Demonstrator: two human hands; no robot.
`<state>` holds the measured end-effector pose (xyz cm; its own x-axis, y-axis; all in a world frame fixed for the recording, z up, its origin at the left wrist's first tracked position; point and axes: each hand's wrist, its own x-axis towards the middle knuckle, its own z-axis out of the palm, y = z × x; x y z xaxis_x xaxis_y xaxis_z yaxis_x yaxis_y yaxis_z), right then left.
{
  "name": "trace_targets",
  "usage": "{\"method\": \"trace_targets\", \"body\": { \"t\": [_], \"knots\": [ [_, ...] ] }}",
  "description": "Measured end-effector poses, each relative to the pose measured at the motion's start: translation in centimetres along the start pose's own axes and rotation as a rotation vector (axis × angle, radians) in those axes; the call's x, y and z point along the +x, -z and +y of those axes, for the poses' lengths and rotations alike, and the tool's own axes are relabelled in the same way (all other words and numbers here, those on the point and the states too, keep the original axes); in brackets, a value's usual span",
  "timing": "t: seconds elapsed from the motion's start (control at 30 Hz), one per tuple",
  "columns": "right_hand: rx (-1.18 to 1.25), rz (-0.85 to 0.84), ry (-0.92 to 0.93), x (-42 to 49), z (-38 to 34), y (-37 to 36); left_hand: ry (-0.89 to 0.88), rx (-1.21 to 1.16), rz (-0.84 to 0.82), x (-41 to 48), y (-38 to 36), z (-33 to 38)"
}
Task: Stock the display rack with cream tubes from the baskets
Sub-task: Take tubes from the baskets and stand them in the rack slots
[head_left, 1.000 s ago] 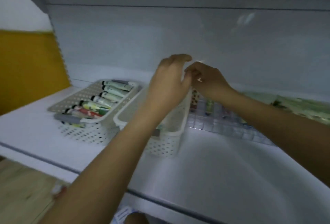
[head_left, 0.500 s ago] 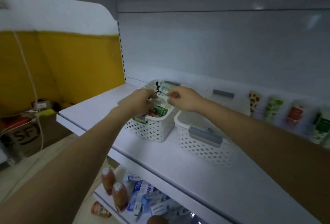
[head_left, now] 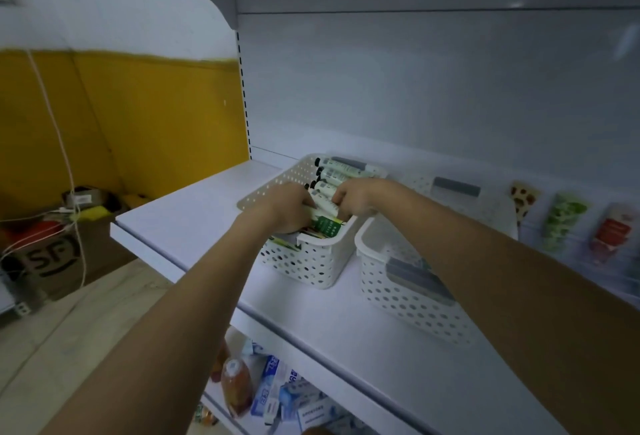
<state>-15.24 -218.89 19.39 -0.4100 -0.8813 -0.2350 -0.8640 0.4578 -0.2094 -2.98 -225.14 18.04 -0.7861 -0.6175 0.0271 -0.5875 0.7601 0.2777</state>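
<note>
Fingers of my left hand [head_left: 287,207] are curled down into the white perforated plastic basket [head_left: 304,263] and grip the cream tubes [head_left: 327,223], smooth white cylinders with black caps and green printed labels. My right hand [head_left: 356,197] is just beside the left, knuckles up, its fingers bent and closed on the same cream tubes. More of them lie side by side in a row at the far end of the basket, caps pointing left. The basket sits on the flat, matte white shelf [head_left: 194,213], its walls dotted with round holes. Just beside it on the right stands a second white perforated basket [head_left: 398,296] with a grey flat handle [head_left: 415,275]; my right forearm crosses above it. Against the back wall to the right, the clear plastic display rack [head_left: 588,261] holds a few upright tubes with spotted, green and red prints, all blurred.
</note>
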Motion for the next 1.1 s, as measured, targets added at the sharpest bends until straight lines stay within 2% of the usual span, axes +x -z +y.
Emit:
{"method": "trace_targets", "body": {
  "t": [0.13,0.23,0.33,0.5,0.63,0.7,0.77,0.9,1.1],
  "knots": [
    [0.068,-0.004,-0.04,1.1,0.3,-0.3,0.031,-0.042,-0.004,0.0,-0.1,-0.3],
    [0.23,0.095,-0.025,1.4,0.7,-0.7,0.032,-0.076,-0.007,-0.1,0.0,-0.2],
    [0.575,0.19,-0.019,0.9,1.2,-0.2,0.029,-0.139,0.054,-0.7,0.6,-0.2],
    [1.245,0.351,-0.127,-1.2,3.9,2.7,0.083,-0.288,0.206,-1.5,2.0,-1.2],
    [1.463,0.321,-0.052,-5.7,8.3,4.9,0.092,-0.572,0.275,-2.0,2.4,1.2],
    [1.499,0.348,-0.032,-8.3,10.7,5.3,0.073,-0.845,0.243,-2.3,2.5,3.9],
    [1.476,0.395,-0.036,-10.9,12.9,5.3,0.059,-1.049,0.124,-2.6,2.5,7.2],
    [1.415,0.516,-0.088,-15.8,17.4,4.8,-0.046,-1.164,0.002,-2.5,1.1,13.8],
    [1.115,0.755,-0.205,-22.8,24.9,4.0,-0.251,-1.25,-0.136,-3.1,-3.7,23.6]
  ]
}}
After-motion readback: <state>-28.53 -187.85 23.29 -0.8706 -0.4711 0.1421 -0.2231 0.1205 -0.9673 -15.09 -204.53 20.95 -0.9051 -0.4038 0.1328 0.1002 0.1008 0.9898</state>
